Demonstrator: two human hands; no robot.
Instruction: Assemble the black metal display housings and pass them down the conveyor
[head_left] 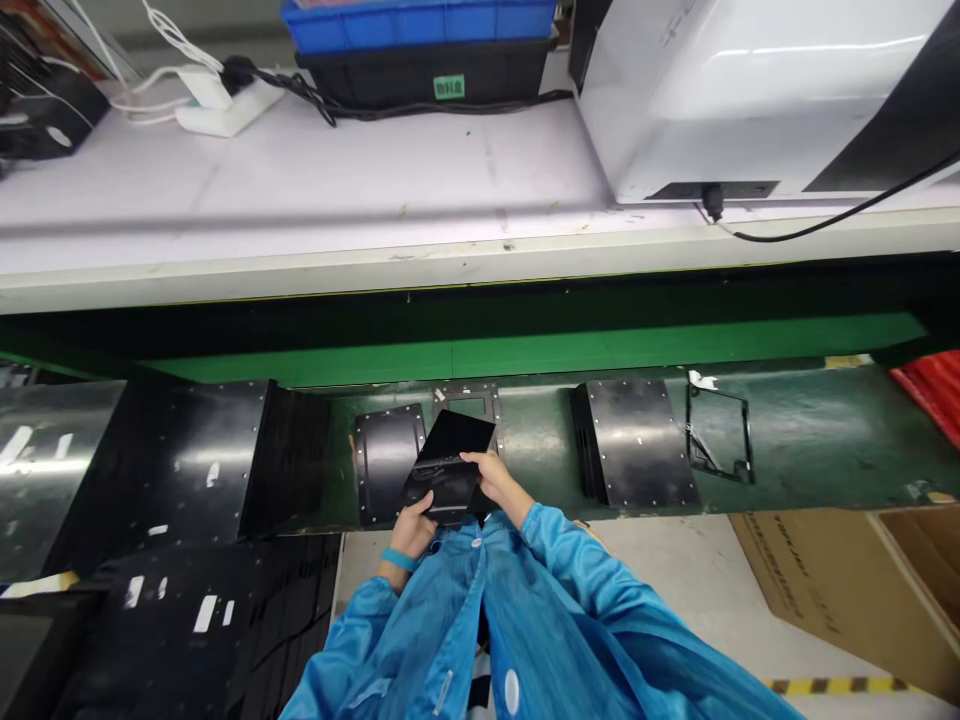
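Note:
A glossy black flat panel (pixel 448 465), like a tablet screen, is held tilted in front of my body. My left hand (pixel 412 527) grips its lower left edge, thumb on top, with a blue band at the wrist. On the right edge, my right hand (pixel 491 474) pinches the panel, its thumb on the glossy face. Behind the panel's left side lies a black tray-like plate (pixel 390 440) with studs along its rim. A black frame with a rectangular opening (pixel 487 392) shows partly behind the panel's top.
Stacks of black plates stand left (pixel 202 450) and right (pixel 641 440) on the green bench (pixel 540 440). A thin black frame (pixel 718 468) lies farther right. Above is a white shelf (pixel 360 200) with a white machine (pixel 720 90). A cardboard box (pixel 825 570) sits at lower right.

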